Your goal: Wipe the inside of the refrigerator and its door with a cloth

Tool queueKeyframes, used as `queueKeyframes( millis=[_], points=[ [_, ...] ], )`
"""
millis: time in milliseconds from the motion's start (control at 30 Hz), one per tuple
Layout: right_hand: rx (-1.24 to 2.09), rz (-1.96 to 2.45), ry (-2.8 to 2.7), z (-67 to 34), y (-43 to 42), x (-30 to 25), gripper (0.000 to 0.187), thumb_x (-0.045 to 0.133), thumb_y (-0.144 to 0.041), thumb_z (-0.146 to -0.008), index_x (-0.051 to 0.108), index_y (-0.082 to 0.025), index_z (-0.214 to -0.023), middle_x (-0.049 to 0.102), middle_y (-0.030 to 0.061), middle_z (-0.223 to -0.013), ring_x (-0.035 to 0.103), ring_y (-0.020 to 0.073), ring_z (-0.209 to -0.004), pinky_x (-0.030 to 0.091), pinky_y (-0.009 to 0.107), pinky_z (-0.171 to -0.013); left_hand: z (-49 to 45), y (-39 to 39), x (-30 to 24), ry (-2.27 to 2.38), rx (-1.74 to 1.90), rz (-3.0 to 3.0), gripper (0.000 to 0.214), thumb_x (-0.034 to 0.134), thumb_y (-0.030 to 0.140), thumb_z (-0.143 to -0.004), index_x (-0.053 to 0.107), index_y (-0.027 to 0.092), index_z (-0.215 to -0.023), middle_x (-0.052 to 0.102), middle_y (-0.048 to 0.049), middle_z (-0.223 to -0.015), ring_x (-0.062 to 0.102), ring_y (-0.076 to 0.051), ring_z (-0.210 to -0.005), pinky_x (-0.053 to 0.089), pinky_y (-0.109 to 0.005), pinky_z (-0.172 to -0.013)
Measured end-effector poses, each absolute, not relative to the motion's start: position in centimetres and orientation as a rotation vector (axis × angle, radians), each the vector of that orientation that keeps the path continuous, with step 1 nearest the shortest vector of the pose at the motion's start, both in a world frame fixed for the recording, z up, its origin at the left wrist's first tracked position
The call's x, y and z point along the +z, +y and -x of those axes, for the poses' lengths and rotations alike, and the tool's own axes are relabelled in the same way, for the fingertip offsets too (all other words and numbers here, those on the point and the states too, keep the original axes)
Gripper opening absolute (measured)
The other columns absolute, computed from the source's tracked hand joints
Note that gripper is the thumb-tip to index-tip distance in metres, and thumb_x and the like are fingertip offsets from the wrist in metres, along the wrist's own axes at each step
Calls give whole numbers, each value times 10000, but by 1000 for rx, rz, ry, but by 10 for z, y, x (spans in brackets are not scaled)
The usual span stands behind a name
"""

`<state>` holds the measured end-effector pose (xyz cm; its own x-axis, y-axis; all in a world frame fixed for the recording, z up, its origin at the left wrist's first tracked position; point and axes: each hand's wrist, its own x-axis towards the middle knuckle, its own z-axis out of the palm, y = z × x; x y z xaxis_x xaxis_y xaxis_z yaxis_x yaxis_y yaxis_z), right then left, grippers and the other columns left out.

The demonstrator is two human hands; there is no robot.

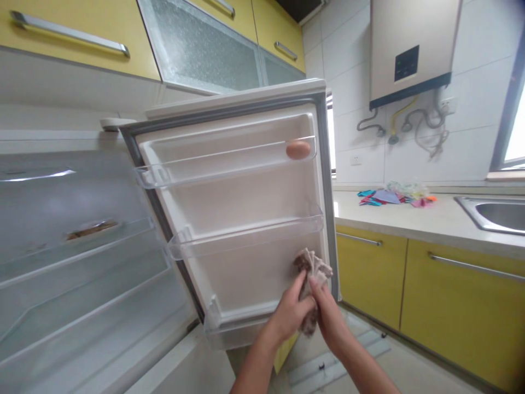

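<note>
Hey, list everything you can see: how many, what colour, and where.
Cloth: one, beige and brown, lower centre.
Fridge: one, white, left, open.
Door: one, white, centre.
Door shelves: three, clear, across the door.
Egg: one, brown, top door shelf.
Pack: one, brownish, in the fridge.
Upper cupboards: several, yellow and frosted, top.
Heater: one, cream, upper right.
Hoses: several, grey and yellow, below the heater.
Sockets: two, white, below the heater.
Counter: one, off-white, right.
Pile: one, multicoloured, on the counter.
Sink: one, silver, far right.
Lower cupboards: at least two, yellow, below the counter.
Window: at least one, bright, right edge.
Floor: one, pale, bottom.
Left hand: one, bare, gripping the cloth.
Right hand: one, bare, gripping the cloth.
</note>
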<state>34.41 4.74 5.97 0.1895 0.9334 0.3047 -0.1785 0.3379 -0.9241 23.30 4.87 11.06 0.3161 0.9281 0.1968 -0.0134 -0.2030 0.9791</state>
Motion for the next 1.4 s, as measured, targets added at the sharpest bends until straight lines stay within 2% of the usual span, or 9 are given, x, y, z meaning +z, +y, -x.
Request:
queueKeyframes(
  millis=[133,233,500,633,733,833,1067,1233,1400],
  points=[
    [1301,700,-565,-328,45,74,522,675,-505,-821,617,-184,-1230,745,91,-1124,727,274,-1029,608,423,-911,-223,28,121,850,1007,-1772,512,654,289,-805,645,198,-1309,500,-104,-1523,394,-297,-1450,213,-461,-1242],
    [1334,680,-329,-319,42,78,412,707,-371,-771,639,-180,-1129,771,65,-972,752,257,-906,637,412,-821,-195,21,119,970,1143,-1810,387,596,354,-853,716,207,-1190,578,-110,-1451,489,-286,-1375,330,-445,-1193],
    [757,810,-305,-283,31,98,527,734,-532,-758,647,-184,-1143,721,89,-1160,669,239,-1108,604,338,-838,-44,8,61,1870,1476,-1844,368,564,447,-778,765,233,-1000,726,-107,-1216,606,-318,-1229,374,-535,-1157],
    [599,873,-583,-242,79,97,542,571,-493,-870,573,-132,-1275,655,161,-1267,606,279,-1205,500,465,-1020,-7,5,34,2010,1462,-1698,407,556,518,-758,779,222,-925,707,-134,-1247,602,-346,-1236,407,-559,-1117],
    [308,961,-936,-206,109,96,593,456,-329,-917,366,-157,-1477,475,185,-1483,367,330,-1433,304,606,-1151,-3,7,24,1924,1487,-1572,414,552,558,-756,772,221,-853,686,-137,-1294,606,-352,-1235,440,-548,-1084],
    [92,1039,-1349,-175,115,95,653,473,-174,-860,359,-228,-1500,383,127,-1568,198,348,-1502,189,661,-1179,-6,13,18,1931,1517,-1605,398,542,567,-772,745,226,-740,696,-138,-1270,615,-344,-1213,416,-542,-1105],
    [-434,482,-2420,-174,129,113,551,463,-192,-951,402,-277,-1492,450,49,-1557,324,251,-1467,241,498,-1220,-9,23,3,1945,1596,-1651,402,515,574,-801,694,230,-696,711,-148,-1158,626,-332,-1173,439,-545,-1080],
    [-717,235,-2577,-227,159,133,508,480,-196,-964,452,-273,-1465,500,63,-1522,414,211,-1428,323,434,-1184,-7,22,1,1983,1573,-1705,414,503,574,-818,699,225,-712,687,-157,-1217,630,-329,-1166,444,-550,-1079],
    [-729,520,-2457,-302,157,123,649,518,-110,-882,398,-237,-1507,495,81,-1525,404,227,-1433,294,442,-1200,-1,19,4,1964,1507,-1780,396,497,553,-822,725,231,-776,692,-139,-1224,636,-316,-1170,485,-523,-1049]
  ],
)
